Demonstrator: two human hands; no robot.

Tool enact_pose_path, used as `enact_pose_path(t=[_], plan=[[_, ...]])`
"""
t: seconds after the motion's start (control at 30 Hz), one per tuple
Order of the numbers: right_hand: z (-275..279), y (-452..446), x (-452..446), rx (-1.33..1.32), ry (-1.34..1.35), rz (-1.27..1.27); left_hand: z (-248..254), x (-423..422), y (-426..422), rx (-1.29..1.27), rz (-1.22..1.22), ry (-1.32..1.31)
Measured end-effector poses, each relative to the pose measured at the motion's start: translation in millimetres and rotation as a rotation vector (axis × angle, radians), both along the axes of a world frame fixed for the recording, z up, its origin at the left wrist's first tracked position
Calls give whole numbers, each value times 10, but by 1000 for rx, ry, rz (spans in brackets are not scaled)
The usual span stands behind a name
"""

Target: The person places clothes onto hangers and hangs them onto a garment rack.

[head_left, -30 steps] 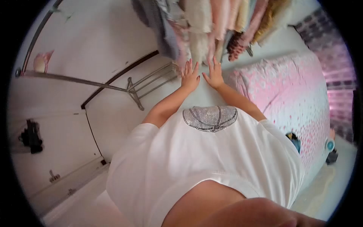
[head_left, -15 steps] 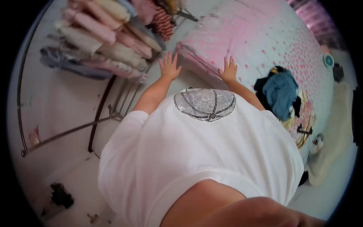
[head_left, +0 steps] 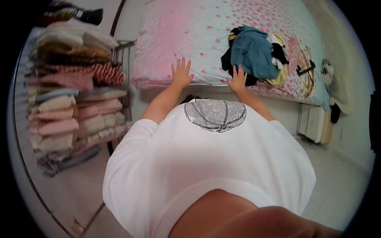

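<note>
**Bare left hand (head_left: 182, 75) and bare right hand (head_left: 237, 81) spread, gripping nothing**

Nearest is a white, silver-sequined T-shirt (head_left: 216, 158). Ahead, the right hand overlaps in view a crumpled blue, black and yellow cloth heap (head_left: 252, 49); I cannot tell whether they touch. The heap lies on a pink-and-pale-green, flower-dotted bedspread (head_left: 166, 39), the left hand near its edge.

We cannot tell whether the right hand (head_left: 237, 82) touches the teal garment (head_left: 254, 51) or hangs in front of it, and that garment hides most of the black cloth (head_left: 226, 60) beneath. The bed (head_left: 170, 35) runs past the top edge, the clothes on the rack (head_left: 59, 126) look blurred, and we see only a sliver of something dark (head_left: 193, 98) behind the white T-shirt (head_left: 214, 162).
</note>
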State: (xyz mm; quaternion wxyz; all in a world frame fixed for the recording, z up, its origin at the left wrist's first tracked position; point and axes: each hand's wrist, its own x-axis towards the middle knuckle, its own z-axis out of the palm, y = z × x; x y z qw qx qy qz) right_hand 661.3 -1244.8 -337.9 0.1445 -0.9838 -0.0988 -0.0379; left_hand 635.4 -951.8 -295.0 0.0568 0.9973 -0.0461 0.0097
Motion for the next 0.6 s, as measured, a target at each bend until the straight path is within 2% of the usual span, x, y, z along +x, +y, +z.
enact_pose_path(t=[0.23,0.43,0.6], plan=[[65,-209,-260,47,-54,-177,-90,621,-321,-16,-154,-39],[233,-352,-117,10,-51,-313,-152,975,-526,-20,-266,48],[263,-388,145,18,19,-417,-217,1060,-603,20,-216,153]])
